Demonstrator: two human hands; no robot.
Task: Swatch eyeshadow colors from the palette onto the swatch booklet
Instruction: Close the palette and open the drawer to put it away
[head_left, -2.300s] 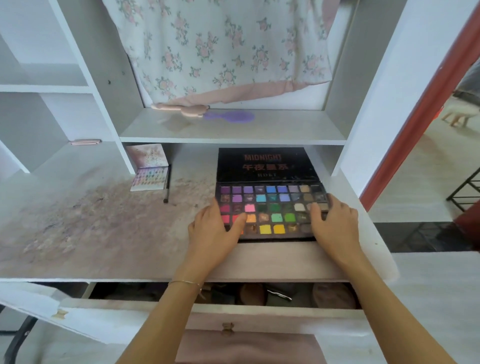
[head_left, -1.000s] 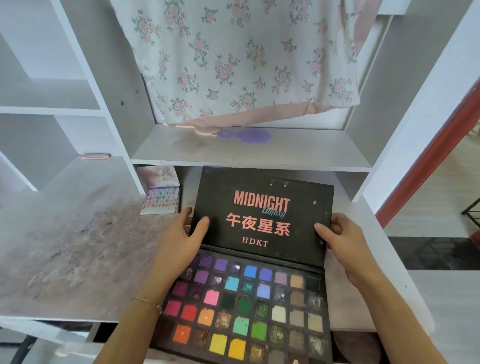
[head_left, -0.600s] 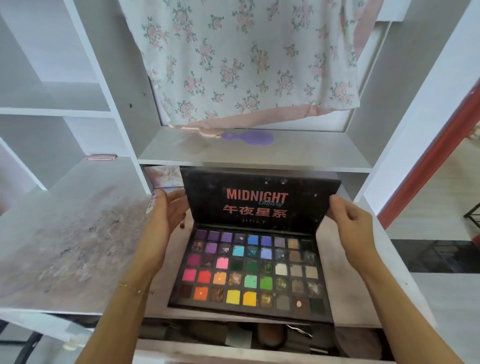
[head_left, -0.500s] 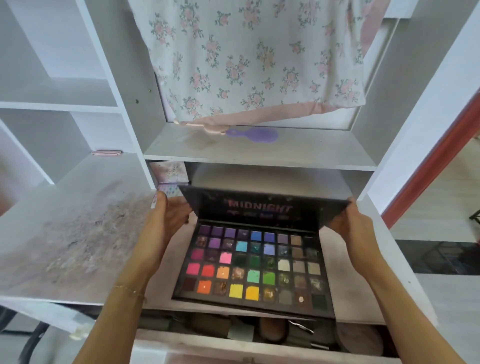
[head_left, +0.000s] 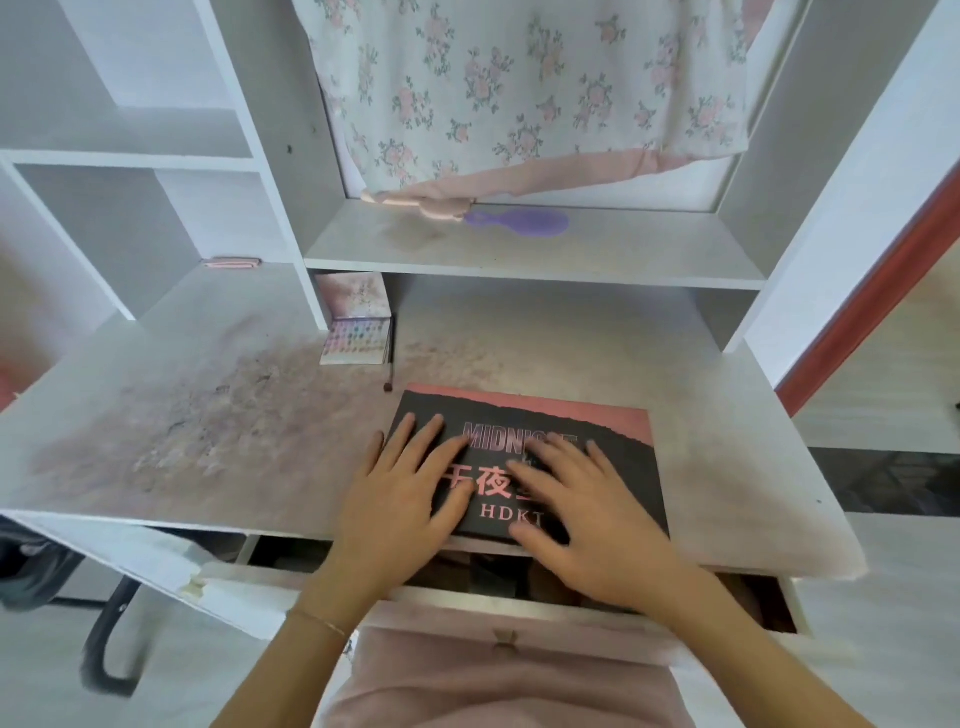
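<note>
Both hands, left hand (head_left: 402, 499) and right hand (head_left: 582, 512), are pressing flat with fingers spread on the closed eyeshadow palette (head_left: 597, 431) at the desk (head_left: 208, 415) front; the swatch booklet (head_left: 357, 332) is lying well apart, so swatching looks finished or paused

A stained white desk (head_left: 519, 332) carries the closed black eyeshadow palette (head_left: 613, 457) under both hands, a small pastel palette (head_left: 357, 340) and thin brush (head_left: 389, 358) beyond the left hand (head_left: 400, 504).
</note>
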